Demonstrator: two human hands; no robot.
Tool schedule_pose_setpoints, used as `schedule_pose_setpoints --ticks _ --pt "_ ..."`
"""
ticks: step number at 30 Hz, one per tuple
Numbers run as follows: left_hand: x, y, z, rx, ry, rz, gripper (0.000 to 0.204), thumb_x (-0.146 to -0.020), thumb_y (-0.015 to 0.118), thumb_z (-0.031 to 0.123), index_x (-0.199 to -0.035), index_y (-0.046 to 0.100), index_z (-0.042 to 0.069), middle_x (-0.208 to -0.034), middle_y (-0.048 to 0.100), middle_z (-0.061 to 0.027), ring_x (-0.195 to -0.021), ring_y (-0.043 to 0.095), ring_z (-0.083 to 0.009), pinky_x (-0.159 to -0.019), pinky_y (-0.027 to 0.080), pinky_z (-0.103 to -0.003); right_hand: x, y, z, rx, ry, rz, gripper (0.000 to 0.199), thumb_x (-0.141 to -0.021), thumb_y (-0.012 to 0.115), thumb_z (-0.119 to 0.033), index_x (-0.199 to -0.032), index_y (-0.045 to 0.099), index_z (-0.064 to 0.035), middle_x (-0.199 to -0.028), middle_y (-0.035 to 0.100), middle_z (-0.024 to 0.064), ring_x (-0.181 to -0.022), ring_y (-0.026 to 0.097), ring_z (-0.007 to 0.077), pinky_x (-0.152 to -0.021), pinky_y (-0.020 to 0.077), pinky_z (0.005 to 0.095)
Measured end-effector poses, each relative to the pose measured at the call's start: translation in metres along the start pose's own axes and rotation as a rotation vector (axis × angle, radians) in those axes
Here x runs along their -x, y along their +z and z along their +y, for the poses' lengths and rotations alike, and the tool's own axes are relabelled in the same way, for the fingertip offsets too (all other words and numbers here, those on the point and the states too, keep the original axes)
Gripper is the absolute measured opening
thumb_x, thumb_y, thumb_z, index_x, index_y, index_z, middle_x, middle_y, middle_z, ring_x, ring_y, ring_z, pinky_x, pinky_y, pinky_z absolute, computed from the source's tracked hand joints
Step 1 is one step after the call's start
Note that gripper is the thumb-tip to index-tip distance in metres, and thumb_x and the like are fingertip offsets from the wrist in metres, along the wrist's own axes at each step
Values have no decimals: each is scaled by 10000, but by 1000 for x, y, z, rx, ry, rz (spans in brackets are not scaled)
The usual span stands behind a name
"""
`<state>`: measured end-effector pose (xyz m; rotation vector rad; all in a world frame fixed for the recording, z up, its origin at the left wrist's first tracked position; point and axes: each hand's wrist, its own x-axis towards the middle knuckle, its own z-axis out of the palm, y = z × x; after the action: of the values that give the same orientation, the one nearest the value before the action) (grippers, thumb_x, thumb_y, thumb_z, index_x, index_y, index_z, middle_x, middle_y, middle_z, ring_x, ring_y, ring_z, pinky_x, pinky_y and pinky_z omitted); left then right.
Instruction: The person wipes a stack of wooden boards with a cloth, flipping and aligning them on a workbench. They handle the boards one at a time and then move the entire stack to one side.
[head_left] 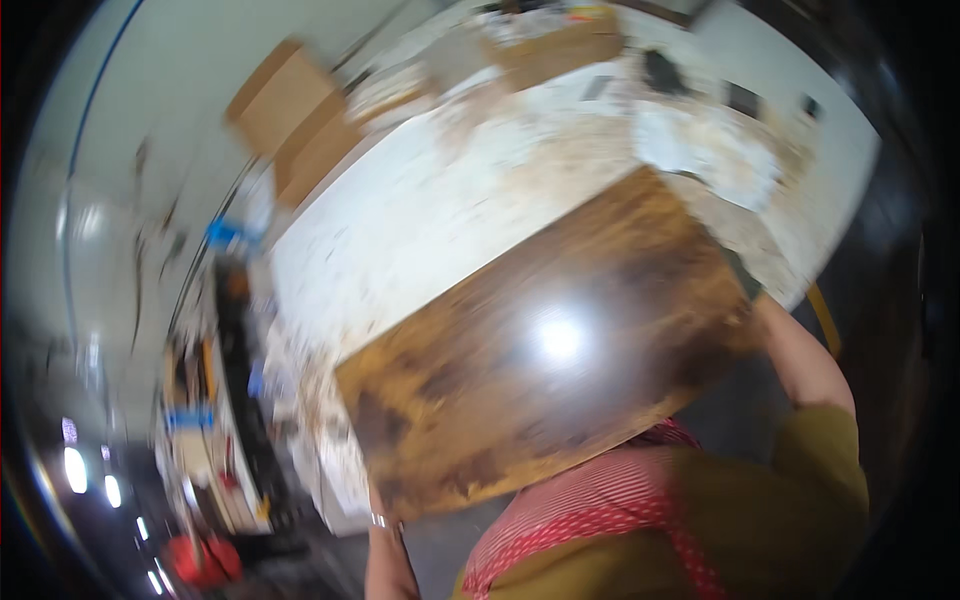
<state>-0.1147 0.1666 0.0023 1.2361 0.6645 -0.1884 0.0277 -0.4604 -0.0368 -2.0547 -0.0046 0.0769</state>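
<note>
A glossy brown wooden board (pixel 480 370) with dark blotchy grain is held up in front of my body, tilted, with a bright light reflected on its face. My left hand (pixel 378 503) grips its lower left corner; the board hides most of the fingers, and a band shows at the wrist. On the opposite short end my right hand (pixel 742 275), in what looks like a dark glove, holds the edge, its fingers partly out of sight. Beyond the board spreads a white work table (pixel 420 220) with brown stains.
An open cardboard box (pixel 290 115) stands at the table's far left edge. Another carton (pixel 555 45) filled with items sits at the back. A white sheet (pixel 700 150) and a dark cloth or pad (pixel 662 72) lie far right. A red round object (pixel 205 560) is low on the left.
</note>
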Motion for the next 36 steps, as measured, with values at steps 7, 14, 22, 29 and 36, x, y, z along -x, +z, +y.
schedule_pose_setpoints --ticks 7,14,22,29,36 --pt "43 27 21 94 27 1 778 -890 171 681 -1459 224 153 -1482 279 -40 -1359 262 -232 -1079 265 -392 -9 -37 33 -6 -45 28 430 -968 452 -189 -1360 387 -23 -1327 471 113 -1194 465 174 -990 391 287" --pt "34 17 18 -385 294 84 571 -973 388 328 -1430 242 18 -1468 296 -113 -1346 272 -221 -1093 187 -294 -21 -36 33 -106 -42 6 446 -960 476 -210 -1332 411 28 -1344 450 113 -1225 426 184 -1037 330 287" --pt "29 -1 15 -879 349 229 617 -937 483 348 -1408 288 1 -1447 333 -143 -1341 293 -227 -1079 230 -308 21 -25 -45 53 -70 23 527 -907 562 -267 -1325 413 17 -1300 490 116 -1145 481 207 -988 363 317" --pt "69 6 -10 -519 524 27 607 -942 493 295 -1419 257 2 -1427 352 -166 -1329 316 -231 -1074 238 -301 108 -20 -49 86 -49 139 608 -893 546 -342 -1367 370 -4 -1340 445 146 -1225 421 223 -1031 321 333" --pt "49 16 -23 -550 765 295 419 -938 513 217 -1298 478 7 -1154 602 -144 -998 566 -191 -875 430 -292 82 -9 -36 376 -15 382 454 -969 387 -323 -1258 503 7 -1304 507 131 -1175 475 228 -1015 342 332"
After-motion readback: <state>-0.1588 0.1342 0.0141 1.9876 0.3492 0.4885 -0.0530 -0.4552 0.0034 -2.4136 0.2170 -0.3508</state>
